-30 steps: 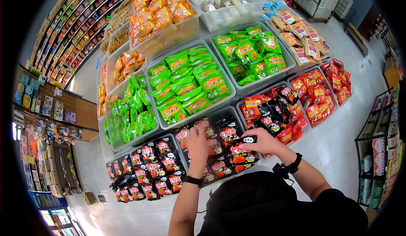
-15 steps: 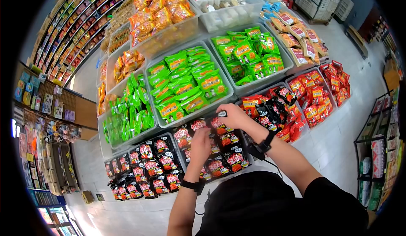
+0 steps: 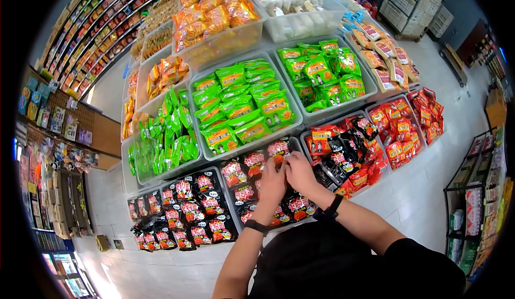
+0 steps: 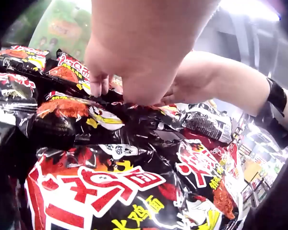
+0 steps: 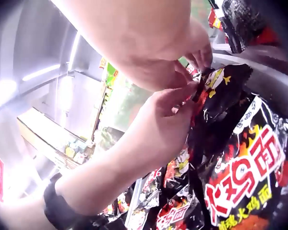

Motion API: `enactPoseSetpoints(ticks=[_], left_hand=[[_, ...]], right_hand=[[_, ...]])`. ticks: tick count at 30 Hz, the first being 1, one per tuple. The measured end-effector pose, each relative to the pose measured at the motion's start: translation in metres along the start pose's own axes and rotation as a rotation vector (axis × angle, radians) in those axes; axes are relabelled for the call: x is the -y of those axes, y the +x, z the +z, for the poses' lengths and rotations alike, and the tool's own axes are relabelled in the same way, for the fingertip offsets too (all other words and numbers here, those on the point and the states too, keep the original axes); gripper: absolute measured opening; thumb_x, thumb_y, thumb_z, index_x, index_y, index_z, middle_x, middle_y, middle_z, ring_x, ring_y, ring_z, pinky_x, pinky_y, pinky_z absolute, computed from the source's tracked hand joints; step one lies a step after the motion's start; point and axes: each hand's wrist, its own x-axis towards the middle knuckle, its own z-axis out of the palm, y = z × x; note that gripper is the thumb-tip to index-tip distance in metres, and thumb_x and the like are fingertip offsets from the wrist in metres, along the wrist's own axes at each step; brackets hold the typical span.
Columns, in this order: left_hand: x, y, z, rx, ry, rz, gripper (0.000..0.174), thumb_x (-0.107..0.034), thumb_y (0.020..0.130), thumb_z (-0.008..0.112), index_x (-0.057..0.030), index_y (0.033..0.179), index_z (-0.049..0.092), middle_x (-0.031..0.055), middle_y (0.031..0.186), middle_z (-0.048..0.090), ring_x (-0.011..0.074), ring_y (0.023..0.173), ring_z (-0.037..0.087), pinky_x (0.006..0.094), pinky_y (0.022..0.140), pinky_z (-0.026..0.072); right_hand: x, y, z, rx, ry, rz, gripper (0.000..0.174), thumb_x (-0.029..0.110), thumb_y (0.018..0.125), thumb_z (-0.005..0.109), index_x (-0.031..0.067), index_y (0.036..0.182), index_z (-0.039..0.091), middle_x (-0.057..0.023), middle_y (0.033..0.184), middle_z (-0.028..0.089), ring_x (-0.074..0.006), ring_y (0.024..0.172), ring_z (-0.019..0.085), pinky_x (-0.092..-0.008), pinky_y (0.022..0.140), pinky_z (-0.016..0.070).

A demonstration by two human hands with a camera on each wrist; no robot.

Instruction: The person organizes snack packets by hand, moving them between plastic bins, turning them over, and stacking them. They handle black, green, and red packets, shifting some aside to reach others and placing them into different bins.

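Observation:
Both hands meet over a plastic bin (image 3: 227, 194) of black noodle packets with red and white lettering, near its far right corner. My left hand (image 3: 272, 185) has its thumb and fingertips pinching the edge of one black noodle packet (image 5: 223, 93), which stands tilted up in the right wrist view. Right beside it, my right hand (image 3: 301, 174) bends its fingers down onto the same packet's edge; its fingertips are partly hidden. Other noodle packets (image 4: 105, 191) lie face up in rows below the hands.
Left of this bin stands another bin of black packets (image 3: 190, 210). Beyond are bins of green packets (image 3: 236, 108). To the right, one bin mixes red and black packets (image 3: 343, 154). A shelf rack (image 3: 472, 197) stands across the floor.
The right hand has gone from the near right packets to the far side of the bin, then in beside the left hand. The left hand has shifted right to meet it.

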Motion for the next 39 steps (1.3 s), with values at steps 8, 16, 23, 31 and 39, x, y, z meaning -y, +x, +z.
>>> enactPoseSetpoints(ticks=[8,16,23,31,39], left_hand=[[-0.004,0.010,-0.030,0.041,-0.143,-0.029,0.044,0.002,0.080,0.063,-0.0041,0.124,0.064,0.0225,0.130,0.051,0.0398,0.112,0.054,0.0458,0.096,0.0469],[0.005,0.001,-0.077,-0.365,-0.270,-0.010,0.028,0.014,0.075,0.052,-0.0008,0.096,0.063,0.0169,0.106,0.056,0.0337,0.099,0.058,0.0385,0.087,0.0477],[0.018,-0.007,-0.094,-0.481,-0.323,-0.033,0.020,0.016,0.080,0.047,0.0013,0.086,0.060,0.0134,0.084,0.060,0.0258,0.077,0.060,0.0319,0.070,0.0478],[-0.002,-0.032,-0.115,0.047,-0.849,-0.347,0.023,-0.002,0.094,0.055,-0.0037,0.117,0.058,0.0083,0.099,0.064,0.0171,0.089,0.064,0.0313,0.075,0.0510],[-0.046,-0.021,-0.121,0.093,-1.284,-0.515,0.044,-0.014,0.094,0.065,0.0019,0.132,0.049,0.0083,0.119,0.061,0.0154,0.105,0.061,0.0312,0.090,0.0512]], right_hand=[[0.043,-0.019,-0.105,0.189,0.338,-0.056,0.015,0.007,0.086,0.064,0.0005,0.099,0.068,-0.0186,0.101,0.068,-0.0359,0.095,0.065,-0.0404,0.082,0.0520],[-0.033,-0.047,-0.152,-0.078,-0.218,0.004,0.060,0.029,0.072,0.083,0.0026,0.119,0.058,-0.0139,0.106,0.060,-0.0332,0.102,0.057,-0.0442,0.089,0.0462],[-0.030,-0.056,-0.121,0.112,-0.523,0.128,0.068,0.032,0.067,0.085,0.0017,0.120,0.054,-0.0133,0.107,0.059,-0.0334,0.104,0.056,-0.0443,0.089,0.0461],[0.010,-0.044,-0.140,0.084,0.038,0.127,0.040,0.020,0.077,0.076,0.0029,0.105,0.053,-0.0187,0.092,0.063,-0.0396,0.082,0.065,-0.0472,0.070,0.0528],[0.092,-0.016,-0.100,0.091,0.443,-0.467,0.040,0.006,0.076,0.071,0.0037,0.113,0.054,-0.0129,0.098,0.054,-0.0314,0.091,0.061,-0.0401,0.073,0.0518]])
